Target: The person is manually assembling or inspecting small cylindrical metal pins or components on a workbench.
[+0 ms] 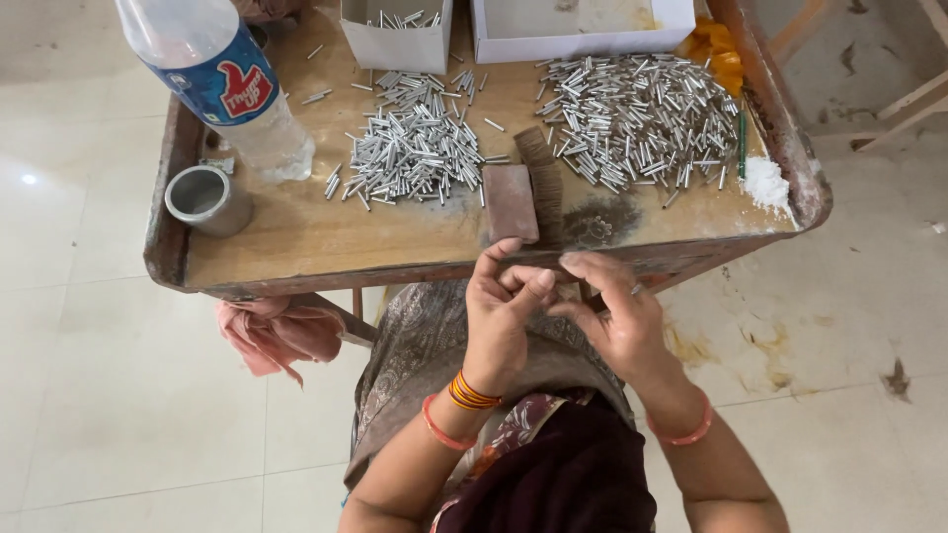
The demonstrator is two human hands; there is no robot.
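My left hand (504,311) and my right hand (617,316) meet in front of my lap, just below the front edge of a wooden tray table (296,237). The left hand's fingers are curled, and the right hand's fingertips touch them. Whatever lies between the fingers is hidden. Both wrists wear bangles. Straight ahead of the hands a wooden-backed brush (511,202) lies on the table. A pile of short silver metal tubes (415,153) sits to the brush's left, and a larger pile (632,118) to its right.
A plastic water bottle (222,84) and a small metal cup (205,197) stand at the table's left. Two white boxes (395,44) (583,30) sit at the back. White powder (765,183) lies at the right rim. A pink cloth (276,331) hangs below the table.
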